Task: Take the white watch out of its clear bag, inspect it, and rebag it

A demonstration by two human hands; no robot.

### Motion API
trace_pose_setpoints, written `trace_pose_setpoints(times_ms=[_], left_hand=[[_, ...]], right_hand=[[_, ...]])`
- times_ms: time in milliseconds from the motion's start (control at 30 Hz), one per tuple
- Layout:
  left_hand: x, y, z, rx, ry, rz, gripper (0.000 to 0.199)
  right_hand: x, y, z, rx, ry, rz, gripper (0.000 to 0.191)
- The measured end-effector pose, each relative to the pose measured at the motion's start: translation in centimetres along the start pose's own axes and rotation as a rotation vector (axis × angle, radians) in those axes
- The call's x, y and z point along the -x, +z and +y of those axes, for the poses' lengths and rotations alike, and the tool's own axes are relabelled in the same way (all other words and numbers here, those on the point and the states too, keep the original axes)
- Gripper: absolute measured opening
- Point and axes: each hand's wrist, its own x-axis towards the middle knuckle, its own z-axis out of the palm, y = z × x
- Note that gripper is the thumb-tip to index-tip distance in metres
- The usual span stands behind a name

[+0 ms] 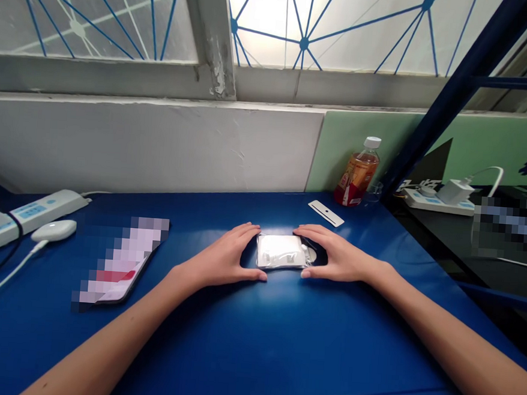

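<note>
Pale light pours through the windows [354,56], where blue grille bars [266,34] fan out from round hubs [304,43]. The window frame [213,49] is peeling. Below, a whitish wall [158,148] meets a green panel [347,134], and to my right a dark-blue post [458,94] slants beside the glossy surface [280,343].

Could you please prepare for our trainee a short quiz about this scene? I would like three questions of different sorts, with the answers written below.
1. Open question: What lies on the table between the left hand and the right hand?
2. True or false: The bottle lies on its side.
3. Choose one: Which hand is nearer to the phone? (a) left (b) right

Key
1. A clear packet with something white inside.
2. False; it stands upright.
3. a
</note>
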Motion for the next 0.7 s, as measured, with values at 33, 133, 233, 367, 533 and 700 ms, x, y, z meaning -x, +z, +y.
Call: trace_pose_setpoints(times_ms=[33,133,233,367,533,700], left_hand=[[0.0,0.0,-0.1,0.002,-0.001,-0.008,0.104],[0.1,-0.2,-0.4,0.015,-0.009,-0.021,0.108],[0.2,-0.3,-0.6,0.016,-0.023,-0.021,0.112],[0.1,0.3,0.2,0.021,-0.013,0.05,0.107],[-0.4,2.2,1.6,0.012,0.041,0.179,0.073],[-0.7,3.1,2.5,-0.082,0.092,0.115,0.067]], right_hand=[[0.1,0.0,0.1,-0.002,0.005,-0.004,0.089],[0.2,0.0,0.5,-0.019,0.022,-0.001,0.095],[0.3,-0.1,0.9,-0.035,0.023,0.009,0.096],[0.3,-0.1,0.7,-0.034,0.023,0.023,0.09],[0.0,0.6,-0.5,-0.039,0.063,0.058,0.079],[-0.4,2.0,-1.9,0.024,0.092,0.115,0.064]])
